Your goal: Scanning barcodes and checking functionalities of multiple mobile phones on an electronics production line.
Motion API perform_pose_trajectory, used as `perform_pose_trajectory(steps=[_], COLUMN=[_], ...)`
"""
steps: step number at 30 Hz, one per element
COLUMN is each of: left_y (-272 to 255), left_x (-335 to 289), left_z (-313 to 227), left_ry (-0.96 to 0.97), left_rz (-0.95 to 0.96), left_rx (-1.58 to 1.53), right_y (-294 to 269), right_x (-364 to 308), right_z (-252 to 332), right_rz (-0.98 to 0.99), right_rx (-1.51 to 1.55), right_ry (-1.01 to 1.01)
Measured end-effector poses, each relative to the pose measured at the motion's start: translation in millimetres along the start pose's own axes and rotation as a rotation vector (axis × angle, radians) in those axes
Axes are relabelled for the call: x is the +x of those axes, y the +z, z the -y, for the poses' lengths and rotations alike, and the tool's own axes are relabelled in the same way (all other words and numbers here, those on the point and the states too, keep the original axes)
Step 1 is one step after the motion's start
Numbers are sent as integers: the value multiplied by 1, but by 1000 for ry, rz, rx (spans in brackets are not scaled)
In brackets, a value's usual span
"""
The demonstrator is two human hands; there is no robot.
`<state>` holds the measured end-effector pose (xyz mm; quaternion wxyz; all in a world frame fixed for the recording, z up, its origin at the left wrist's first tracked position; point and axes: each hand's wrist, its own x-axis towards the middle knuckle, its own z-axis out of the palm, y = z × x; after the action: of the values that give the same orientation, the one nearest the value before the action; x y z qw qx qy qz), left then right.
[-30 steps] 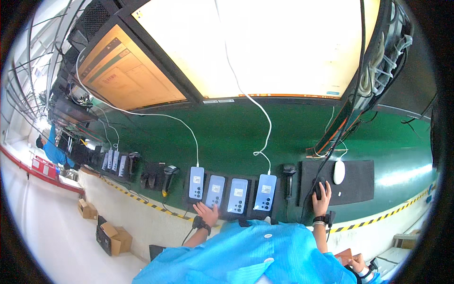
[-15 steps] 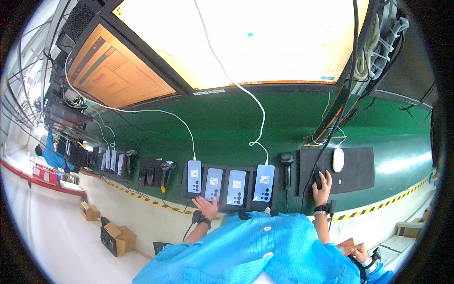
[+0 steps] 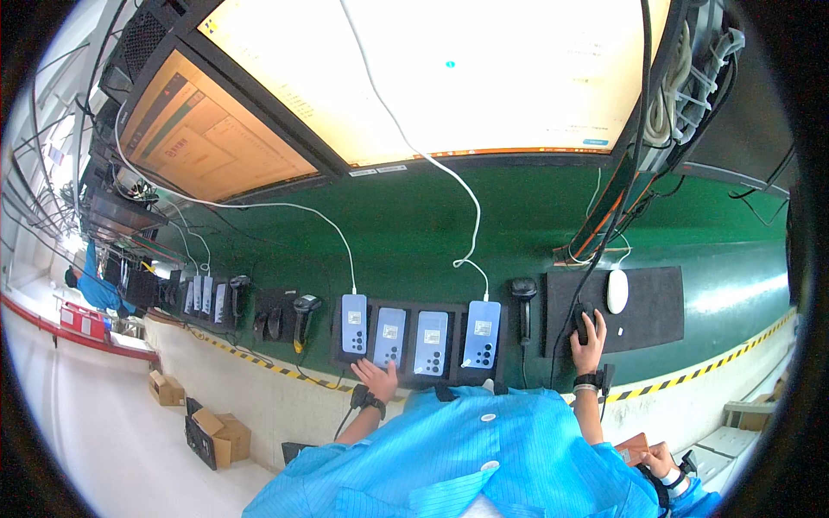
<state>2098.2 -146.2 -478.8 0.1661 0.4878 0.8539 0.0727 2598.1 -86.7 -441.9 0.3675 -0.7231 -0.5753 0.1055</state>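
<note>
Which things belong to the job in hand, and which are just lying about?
Likely in use:
black mouse under the right hand
four blue phones beside the left hand
large lit monitor

Apparently just lying about:
white mouse, untouched
open cardboard box on the floor

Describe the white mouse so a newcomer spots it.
Find the green table, then the black mat right of the phones. The white mouse lies on that mat. Its neighbour, the black mouse, is under the right hand; this one is white and uncovered.
</note>
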Motion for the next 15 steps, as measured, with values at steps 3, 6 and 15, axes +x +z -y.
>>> perform_pose_trajectory(steps=[3, 6, 15], left_y=[-2, 0, -1], left_x=[-1, -2, -7], left_z=[-1, 2, 2], left_ry=[5, 40, 29], left_rz=[-24, -12, -50], left_rx=[-5, 13, -44], right_y=[-1, -6, 1], right_x=[0, -4, -3], right_z=[1, 4, 6], right_rz=[-16, -32, -31], right_rx=[15, 42, -31], right_ry=[-12, -28, 35])
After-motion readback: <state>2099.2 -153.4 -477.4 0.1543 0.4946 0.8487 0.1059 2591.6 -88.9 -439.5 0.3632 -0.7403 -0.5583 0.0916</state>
